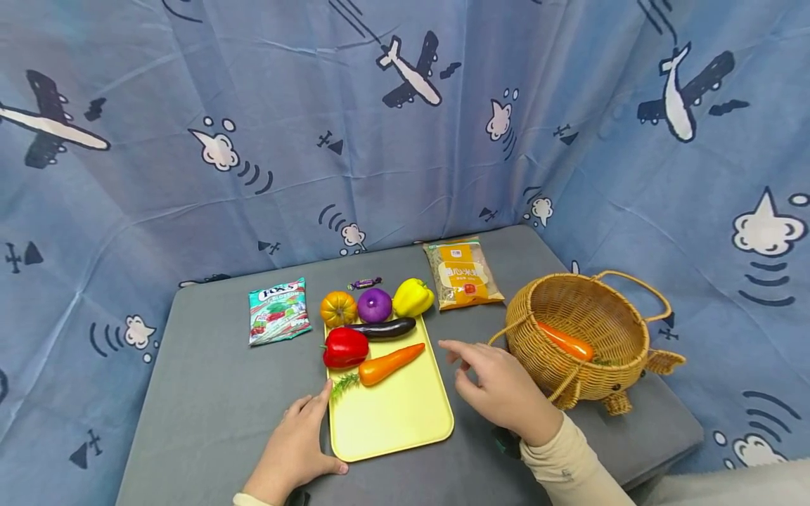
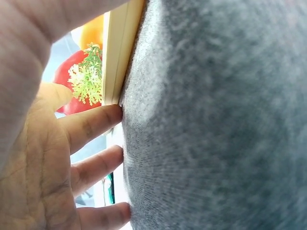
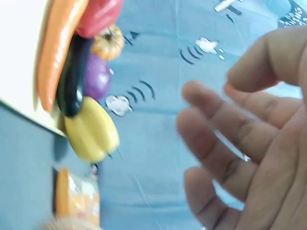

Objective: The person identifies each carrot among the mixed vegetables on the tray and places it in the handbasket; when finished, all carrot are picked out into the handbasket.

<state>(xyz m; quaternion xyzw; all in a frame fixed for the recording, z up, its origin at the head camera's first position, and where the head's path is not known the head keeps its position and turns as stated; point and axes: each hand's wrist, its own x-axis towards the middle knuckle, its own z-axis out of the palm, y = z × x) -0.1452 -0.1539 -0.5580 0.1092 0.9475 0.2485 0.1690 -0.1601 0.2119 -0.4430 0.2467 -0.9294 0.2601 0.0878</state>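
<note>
A yellow tray (image 1: 392, 429) holds a carrot (image 1: 386, 367) with green leaves, a red bell pepper (image 1: 346, 348), an eggplant (image 1: 386, 329), a small pumpkin (image 1: 338, 309), a round purple vegetable (image 1: 375, 306) and a yellow bell pepper (image 1: 413, 298). Against the tray's left side rests my left hand (image 1: 294, 439), thumb by the near corner. Its fingers are extended on the grey surface in the left wrist view. To the right of the tray hovers my right hand (image 1: 503, 386), fingers loosely bent around nothing, between tray and wicker basket (image 1: 519, 337). Inside the basket lies another carrot (image 1: 565, 342).
A green and white candy bag (image 1: 278, 311) lies left of the tray. Behind the tray is a small purple wrapped candy (image 1: 365, 283). An orange-labelled food packet (image 1: 463, 273) lies at the back right. A blue curtain (image 1: 285, 140) hangs behind the grey table (image 1: 209, 393).
</note>
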